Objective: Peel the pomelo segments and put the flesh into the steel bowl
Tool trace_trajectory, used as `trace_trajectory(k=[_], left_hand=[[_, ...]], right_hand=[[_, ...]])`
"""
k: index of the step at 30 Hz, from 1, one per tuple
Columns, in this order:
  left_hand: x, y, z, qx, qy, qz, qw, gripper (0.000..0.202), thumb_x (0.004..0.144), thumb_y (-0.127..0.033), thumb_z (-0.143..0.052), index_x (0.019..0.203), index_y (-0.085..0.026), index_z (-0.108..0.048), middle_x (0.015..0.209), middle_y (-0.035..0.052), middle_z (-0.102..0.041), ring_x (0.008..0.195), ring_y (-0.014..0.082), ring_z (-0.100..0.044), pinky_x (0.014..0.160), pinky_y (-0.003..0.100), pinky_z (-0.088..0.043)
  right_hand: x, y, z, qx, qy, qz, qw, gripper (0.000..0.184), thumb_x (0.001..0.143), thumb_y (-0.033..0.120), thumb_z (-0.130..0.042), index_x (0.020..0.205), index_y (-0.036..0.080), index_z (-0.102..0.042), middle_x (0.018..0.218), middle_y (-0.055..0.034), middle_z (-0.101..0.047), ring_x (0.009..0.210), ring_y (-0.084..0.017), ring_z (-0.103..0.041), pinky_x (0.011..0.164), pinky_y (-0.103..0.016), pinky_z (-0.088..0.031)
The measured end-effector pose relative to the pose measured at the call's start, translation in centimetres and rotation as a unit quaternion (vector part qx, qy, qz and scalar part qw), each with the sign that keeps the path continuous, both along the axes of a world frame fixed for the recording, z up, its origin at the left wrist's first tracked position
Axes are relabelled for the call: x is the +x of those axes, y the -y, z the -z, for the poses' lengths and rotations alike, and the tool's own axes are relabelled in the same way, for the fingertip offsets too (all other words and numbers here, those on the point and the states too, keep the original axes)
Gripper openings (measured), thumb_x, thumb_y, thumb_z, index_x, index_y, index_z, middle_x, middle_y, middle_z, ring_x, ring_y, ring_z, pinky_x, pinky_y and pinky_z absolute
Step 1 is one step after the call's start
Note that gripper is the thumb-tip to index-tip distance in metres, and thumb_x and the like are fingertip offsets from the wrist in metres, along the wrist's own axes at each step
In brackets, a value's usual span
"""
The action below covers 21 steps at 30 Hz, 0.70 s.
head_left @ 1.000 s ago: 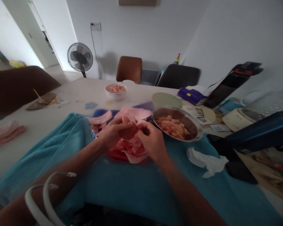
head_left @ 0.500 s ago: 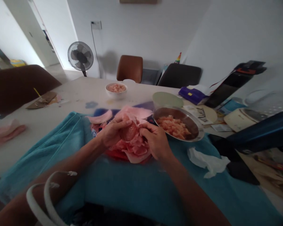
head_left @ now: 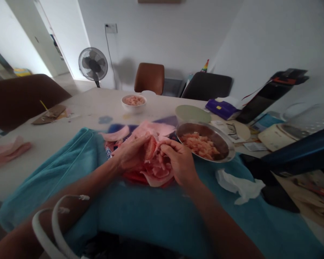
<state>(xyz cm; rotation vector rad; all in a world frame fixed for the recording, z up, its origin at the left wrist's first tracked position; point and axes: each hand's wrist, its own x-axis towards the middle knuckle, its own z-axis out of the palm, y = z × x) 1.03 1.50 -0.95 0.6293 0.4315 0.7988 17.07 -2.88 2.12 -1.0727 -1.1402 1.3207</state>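
Note:
My left hand [head_left: 131, 153] holds a pinkish-red pomelo segment [head_left: 150, 147] with its palm and fingers along the left side. My right hand [head_left: 179, 160] is closed in a pinch on the pale membrane at the segment's right edge. Beneath both hands lies a heap of pink membrane and peel scraps [head_left: 158, 176], partly hidden by them. A curved piece of pink peel [head_left: 115, 134] rests at the heap's far left. Just right of my right hand stands a steel bowl [head_left: 228, 146] with peeled pomelo pulp [head_left: 199, 144] in it.
Teal cloth [head_left: 140, 212] covers the near table edge. A white bowl of pulp [head_left: 134, 107] stands farther back, a green plate [head_left: 193, 114] behind the steel bowl. Crumpled tissue [head_left: 240, 185], a dark blue bottle [head_left: 302, 153] and a purple tissue pack [head_left: 221, 109] are at right.
The segment has turned in my left hand, from facing me broadly to a narrower, more upright side. My left fingers have straightened along it, while my right hand keeps pinching at its edge.

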Motion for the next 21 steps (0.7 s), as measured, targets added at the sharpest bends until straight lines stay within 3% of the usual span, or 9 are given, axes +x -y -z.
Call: trace_trajectory(k=[4, 8, 10, 13, 16, 18, 21], left_hand=[[0.2, 0.1, -0.3, 0.016, -0.03, -0.035, 0.999, 0.027, 0.086, -0.037, -0.079, 0.084, -0.013, -0.068, 0.077, 0.0054, -0.07, 0.069, 0.0141, -0.067, 0.066, 0.024, -0.055], [0.4, 0.8, -1.0, 0.089, -0.1, -0.098, 0.986, 0.027, 0.078, -0.032, -0.083, 0.076, -0.016, -0.062, 0.066, -0.0015, -0.061, 0.06, 0.0106, -0.058, 0.057, 0.022, -0.047], [0.4, 1.2, -1.3, 0.119, -0.133, -0.109, 0.978, 0.029, 0.076, -0.032, -0.085, 0.077, -0.016, -0.061, 0.066, -0.0033, -0.059, 0.06, 0.0091, -0.055, 0.056, 0.021, -0.044], [0.3, 1.5, -1.7, 0.156, -0.186, -0.107, 0.964, 0.033, 0.072, -0.031, -0.087, 0.092, -0.018, -0.065, 0.079, -0.0028, -0.064, 0.069, 0.0101, -0.059, 0.061, 0.021, -0.045], [0.2, 1.7, -1.8, 0.198, -0.268, -0.109, 0.936, 0.041, 0.071, -0.032, -0.088, 0.102, -0.019, -0.064, 0.086, -0.0018, -0.066, 0.074, 0.0115, -0.06, 0.063, 0.022, -0.045], [0.2, 1.7, -1.8, 0.229, -0.314, -0.109, 0.915, 0.038, 0.07, -0.031, -0.087, 0.097, -0.017, -0.064, 0.083, -0.0022, -0.064, 0.073, 0.0107, -0.058, 0.062, 0.022, -0.044], [0.3, 1.8, -1.8, 0.248, -0.308, -0.095, 0.914, 0.033, 0.069, -0.029, -0.087, 0.091, -0.017, -0.065, 0.082, -0.0017, -0.065, 0.076, 0.0117, -0.06, 0.066, 0.023, -0.046]], right_hand=[[0.6, -0.7, 0.4, 0.054, 0.049, 0.034, 0.997, 0.018, 0.08, 0.035, -0.065, 0.07, 0.02, -0.065, 0.053, 0.0048, -0.058, 0.045, -0.009, -0.05, 0.045, -0.023, -0.039], [1.3, -1.2, 0.6, 0.143, 0.139, 0.095, 0.975, 0.027, 0.086, 0.041, -0.067, 0.069, 0.02, -0.069, 0.059, 0.0025, -0.062, 0.054, -0.012, -0.055, 0.056, -0.026, -0.046], [1.6, -1.2, 0.7, 0.191, 0.17, 0.117, 0.96, 0.018, 0.086, 0.037, -0.069, 0.079, 0.021, -0.074, 0.07, 0.0012, -0.069, 0.063, -0.013, -0.061, 0.064, -0.027, -0.05], [1.7, -1.2, 0.5, 0.245, 0.191, 0.129, 0.942, 0.012, 0.085, 0.032, -0.07, 0.091, 0.023, -0.076, 0.086, -0.0008, -0.074, 0.078, -0.016, -0.067, 0.074, -0.03, -0.054], [1.9, -1.2, 0.4, 0.245, 0.21, 0.109, 0.94, 0.016, 0.084, 0.034, -0.071, 0.095, 0.023, -0.076, 0.095, -0.0031, -0.076, 0.084, -0.018, -0.069, 0.074, -0.031, -0.055], [2.1, -1.3, 0.4, 0.223, 0.214, 0.087, 0.947, 0.02, 0.082, 0.035, -0.073, 0.098, 0.023, -0.077, 0.095, -0.0033, -0.077, 0.08, -0.018, -0.068, 0.071, -0.032, -0.054], [2.3, -1.4, 0.2, 0.196, 0.218, 0.058, 0.954, 0.02, 0.079, 0.034, -0.073, 0.095, 0.023, -0.077, 0.087, -0.0016, -0.075, 0.075, -0.017, -0.066, 0.07, -0.032, -0.054]])
